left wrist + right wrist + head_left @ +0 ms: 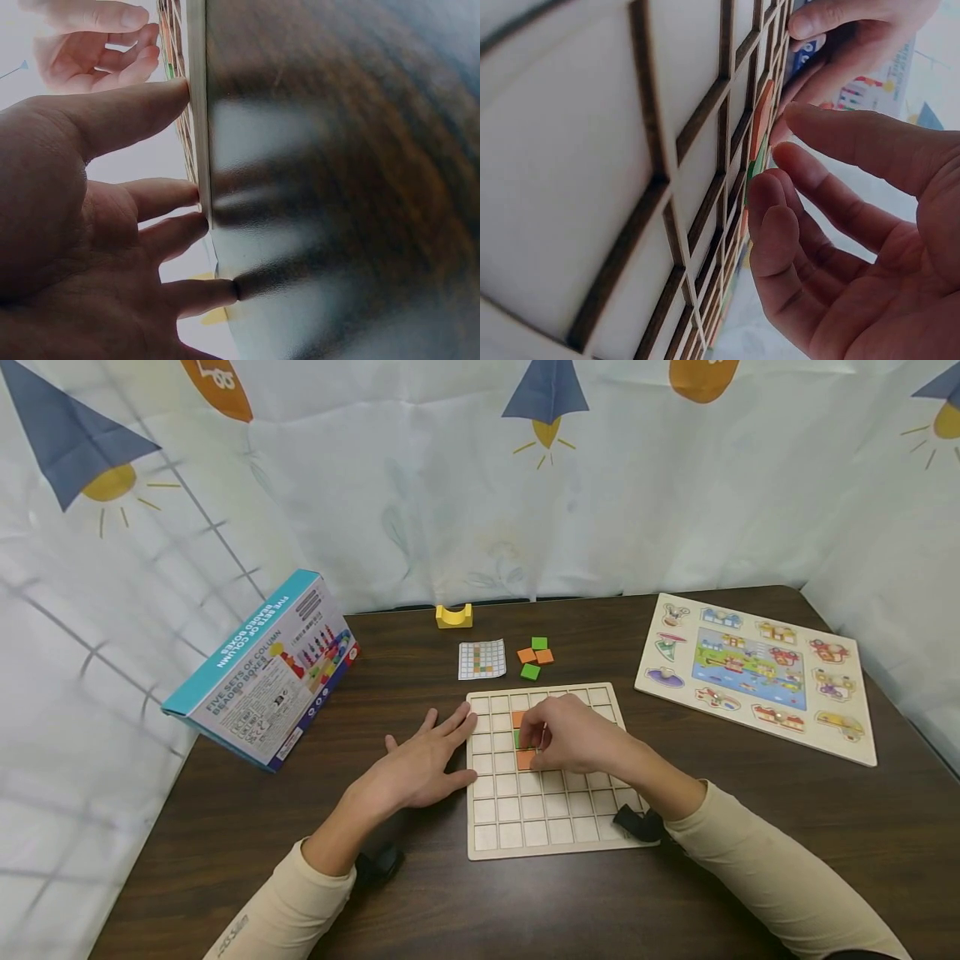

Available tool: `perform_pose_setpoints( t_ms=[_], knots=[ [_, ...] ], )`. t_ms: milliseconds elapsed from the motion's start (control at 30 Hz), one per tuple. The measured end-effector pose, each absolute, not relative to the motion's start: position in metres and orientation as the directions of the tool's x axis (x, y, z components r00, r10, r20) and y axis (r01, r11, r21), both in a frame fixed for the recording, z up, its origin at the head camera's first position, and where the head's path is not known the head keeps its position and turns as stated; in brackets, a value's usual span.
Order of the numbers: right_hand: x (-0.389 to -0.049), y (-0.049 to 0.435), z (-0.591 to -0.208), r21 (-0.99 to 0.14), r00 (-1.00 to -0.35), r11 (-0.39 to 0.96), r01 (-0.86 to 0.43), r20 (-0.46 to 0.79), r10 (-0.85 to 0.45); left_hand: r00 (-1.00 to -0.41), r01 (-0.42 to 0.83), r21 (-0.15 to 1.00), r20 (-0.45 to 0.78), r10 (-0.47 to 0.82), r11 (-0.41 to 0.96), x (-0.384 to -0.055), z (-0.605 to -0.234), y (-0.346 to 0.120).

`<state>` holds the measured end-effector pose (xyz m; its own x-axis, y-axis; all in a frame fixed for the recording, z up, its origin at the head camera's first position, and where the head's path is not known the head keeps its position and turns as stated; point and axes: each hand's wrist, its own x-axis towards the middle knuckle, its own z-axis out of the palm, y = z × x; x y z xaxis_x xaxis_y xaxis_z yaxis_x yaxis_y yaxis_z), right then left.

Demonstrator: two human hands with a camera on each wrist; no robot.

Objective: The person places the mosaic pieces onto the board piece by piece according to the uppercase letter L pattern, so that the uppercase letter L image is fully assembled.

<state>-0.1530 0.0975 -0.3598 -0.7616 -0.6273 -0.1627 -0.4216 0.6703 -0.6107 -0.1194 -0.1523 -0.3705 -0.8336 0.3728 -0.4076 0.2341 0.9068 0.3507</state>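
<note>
A wooden grid board [510,837] lies on the dark table. In one column sit an orange tile [525,761], a green tile [517,740] behind it and another orange tile [517,719] farther back. My right hand [576,737] hovers over these tiles, partly covering them. The right wrist view shows its thumb and bent fingers apart with nothing between them, close to the orange tile [761,120]. Spread fingers of my left hand [423,767] rest at the board's left edge, the thumb [142,112] touching its side in the left wrist view.
Behind the board lie a printed grid card [482,660] and several loose tiles, including a green one [530,672]. A yellow block [453,617] stands at the back edge. A bead-set box [277,685] is at left, a picture puzzle board [675,695] at right.
</note>
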Motion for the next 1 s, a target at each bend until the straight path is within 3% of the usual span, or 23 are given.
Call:
perform_pose_setpoints(
  t_ms=[1000],
  knots=[
    [-0.181, 0.121, -0.346, -0.597, -0.822, 0.729, -0.336, -0.192, -0.536, -0.834, 0.224, 0.35, -0.415, 0.364, 0.91, -0.121, -0.371, -0.152]
  ],
)
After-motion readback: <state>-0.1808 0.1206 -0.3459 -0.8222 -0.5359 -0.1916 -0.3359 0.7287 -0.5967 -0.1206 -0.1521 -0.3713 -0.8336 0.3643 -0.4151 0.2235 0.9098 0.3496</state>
